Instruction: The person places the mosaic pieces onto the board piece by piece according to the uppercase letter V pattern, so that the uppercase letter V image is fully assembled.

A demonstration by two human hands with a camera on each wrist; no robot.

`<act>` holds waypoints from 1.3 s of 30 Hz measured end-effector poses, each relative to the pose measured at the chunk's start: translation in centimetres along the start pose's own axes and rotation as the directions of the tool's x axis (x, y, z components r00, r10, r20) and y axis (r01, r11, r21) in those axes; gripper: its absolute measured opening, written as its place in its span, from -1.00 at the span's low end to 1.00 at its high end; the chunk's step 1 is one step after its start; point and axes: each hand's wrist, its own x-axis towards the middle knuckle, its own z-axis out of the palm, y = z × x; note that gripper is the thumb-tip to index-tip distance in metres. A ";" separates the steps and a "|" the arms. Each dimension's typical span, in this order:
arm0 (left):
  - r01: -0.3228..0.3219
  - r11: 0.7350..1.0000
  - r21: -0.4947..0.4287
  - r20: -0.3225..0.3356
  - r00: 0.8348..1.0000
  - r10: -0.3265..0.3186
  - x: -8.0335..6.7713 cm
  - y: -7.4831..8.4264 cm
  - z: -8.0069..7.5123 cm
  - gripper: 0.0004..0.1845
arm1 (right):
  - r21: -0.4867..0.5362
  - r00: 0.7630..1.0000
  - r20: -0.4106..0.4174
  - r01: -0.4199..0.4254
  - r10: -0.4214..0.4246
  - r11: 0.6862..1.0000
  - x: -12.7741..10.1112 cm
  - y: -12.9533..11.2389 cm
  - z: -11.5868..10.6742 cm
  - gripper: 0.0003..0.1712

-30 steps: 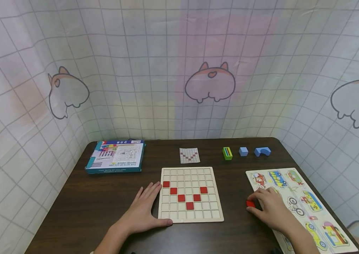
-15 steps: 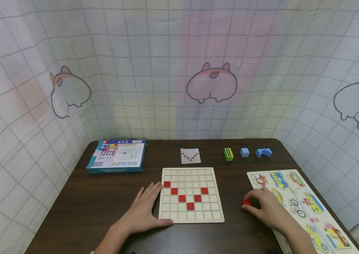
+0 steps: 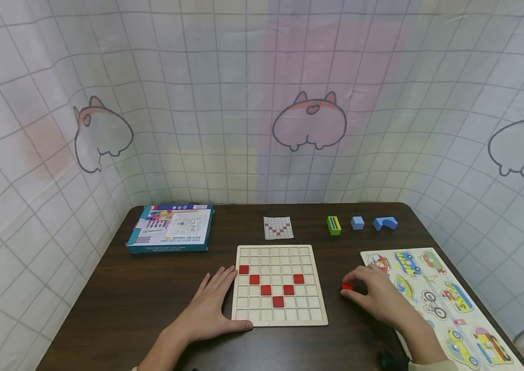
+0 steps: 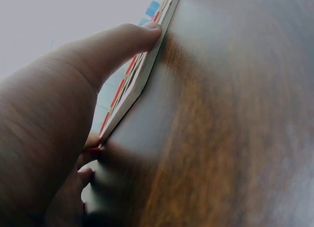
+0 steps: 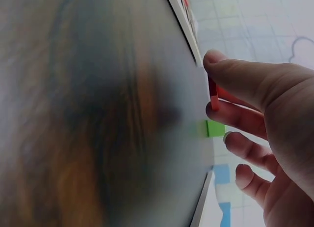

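A pale square grid board (image 3: 254, 314) lies in the middle of the dark table, with several red square tiles in its cells forming most of a V. My left hand (image 3: 206, 309) rests at the board's left side, fingers spread straight and touching its edge; the thumb lies along the near left corner, as the left wrist view also shows. To the right of the board, my right hand (image 3: 377, 296) pinches a red square tile (image 3: 347, 286) between thumb and index finger, above the table. In the right wrist view the red tile (image 5: 214, 93) shows edge-on, the other fingers loosely bent.
Behind the board lies a small pattern card (image 3: 278, 228). A green striped block (image 3: 334, 225), a blue cube (image 3: 357, 222) and a blue arch block (image 3: 385, 223) stand at the back right. A picture puzzle board (image 3: 444, 278) lies at right, a flat box (image 3: 171, 229) at back left.
My right hand has moved left and slightly away from me, off the puzzle board toward the grid board, carrying the red tile. The left hand stays in place.
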 end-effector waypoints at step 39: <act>-0.007 1.000 0.002 -0.006 1.000 0.007 0.0 0.1 0.1 0.50 | 0.156 0.991 0.115 -0.080 0.062 0.985 7.9 -3.8 4.7 -0.78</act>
